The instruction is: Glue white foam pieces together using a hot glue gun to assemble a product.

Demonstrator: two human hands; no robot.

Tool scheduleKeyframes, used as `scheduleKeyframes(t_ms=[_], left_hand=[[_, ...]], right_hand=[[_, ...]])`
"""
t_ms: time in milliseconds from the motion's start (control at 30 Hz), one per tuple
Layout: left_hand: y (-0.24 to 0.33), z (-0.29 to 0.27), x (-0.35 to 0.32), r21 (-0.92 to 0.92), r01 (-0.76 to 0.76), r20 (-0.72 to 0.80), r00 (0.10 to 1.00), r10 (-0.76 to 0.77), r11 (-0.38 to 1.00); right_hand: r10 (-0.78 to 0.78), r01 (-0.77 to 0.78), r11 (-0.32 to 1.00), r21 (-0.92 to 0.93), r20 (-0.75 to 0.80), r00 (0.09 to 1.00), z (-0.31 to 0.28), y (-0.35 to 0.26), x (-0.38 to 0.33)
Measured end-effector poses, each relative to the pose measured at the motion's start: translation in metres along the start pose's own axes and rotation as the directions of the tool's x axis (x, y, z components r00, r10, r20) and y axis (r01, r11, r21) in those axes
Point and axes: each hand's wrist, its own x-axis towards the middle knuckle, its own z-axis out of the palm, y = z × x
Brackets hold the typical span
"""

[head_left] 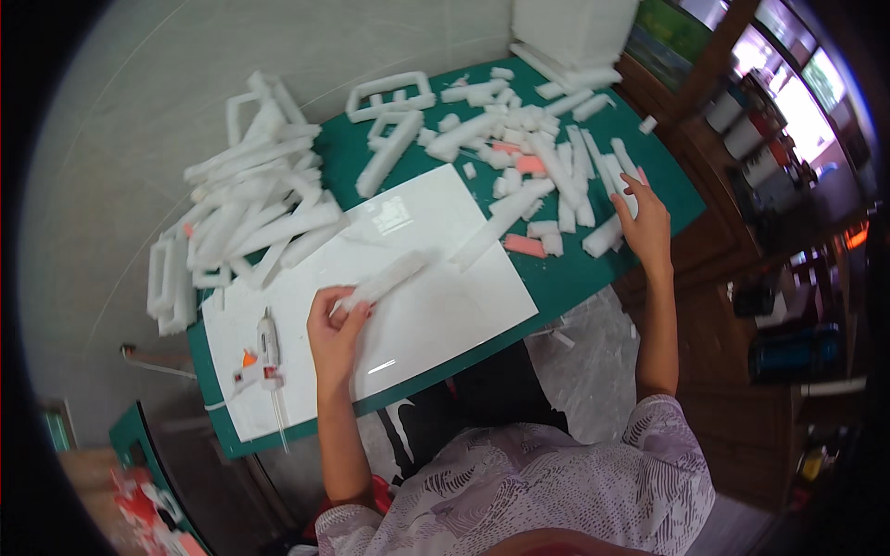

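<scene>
My left hand (336, 324) is closed round the near end of a white foam strip (394, 276), which slants up and away over the glossy white board (445, 320). At the right side of the table, my right hand (646, 221) has its fingers apart above several white foam strips (604, 167). A short foam block (603, 237) lies beside its wrist. I cannot tell whether the fingertips touch any foam. Another foam strip (501, 222) rests across the board's right edge. A white glue gun (268, 343) with an orange part lies on the board's left side.
The green table (575, 278) carries a tall heap of foam frames and strips (269, 199) at the left. Loose foam chunks (519, 120) and pink blocks (526, 246) are scattered at the back right. Large foam slabs (575, 37) stand at the far edge, and wooden cabinets (705, 269) rise at the right.
</scene>
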Motion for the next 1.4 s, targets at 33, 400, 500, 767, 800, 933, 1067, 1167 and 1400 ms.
scheduleKeyframes(t_ms=[33,400,500,767,800,933,1067,1167,1400], left_hand=[[-0.002,-0.001,-0.005,-0.003,0.011,0.037,0.999,-0.011,1.0],[0.007,-0.009,-0.046,-0.091,0.065,-0.033,0.997,-0.068,0.994],[-0.005,-0.025,-0.057,-0.004,0.016,-0.011,1.0,-0.016,1.0],[-0.008,-0.023,-0.064,-0.053,0.063,-0.017,0.998,-0.064,0.997],[-0.007,-0.022,-0.064,-0.053,0.057,-0.006,0.998,-0.057,0.997],[-0.005,-0.02,-0.065,-0.044,0.064,-0.001,0.998,-0.064,0.997],[-0.006,-0.019,-0.066,-0.025,0.059,0.006,0.998,-0.059,0.998],[-0.005,-0.015,-0.067,-0.028,0.059,-0.003,0.998,-0.059,0.998],[0.001,0.004,-0.066,-0.014,0.032,-0.026,0.999,-0.033,0.999]], right_hand=[[0.047,-0.048,0.998,0.039,0.021,0.999,-0.005,0.002,-0.007],[0.052,-0.045,0.994,-0.102,0.076,0.996,-0.014,0.0,-0.034],[0.096,-0.056,0.983,-0.176,0.225,0.97,-0.013,0.001,-0.037],[-0.048,0.065,0.997,-0.047,0.304,0.951,0.003,-0.009,-0.04],[-0.05,0.066,0.997,-0.041,0.305,0.951,0.005,-0.007,-0.039],[-0.066,0.076,0.997,-0.018,0.32,0.945,0.01,-0.001,-0.038],[-0.034,0.025,0.999,0.043,0.234,0.972,0.004,-0.006,-0.038],[-0.129,0.109,0.977,0.182,0.102,0.986,0.004,-0.008,-0.038],[0.1,-0.208,0.858,0.469,0.245,0.964,-0.019,-0.028,-0.038]])
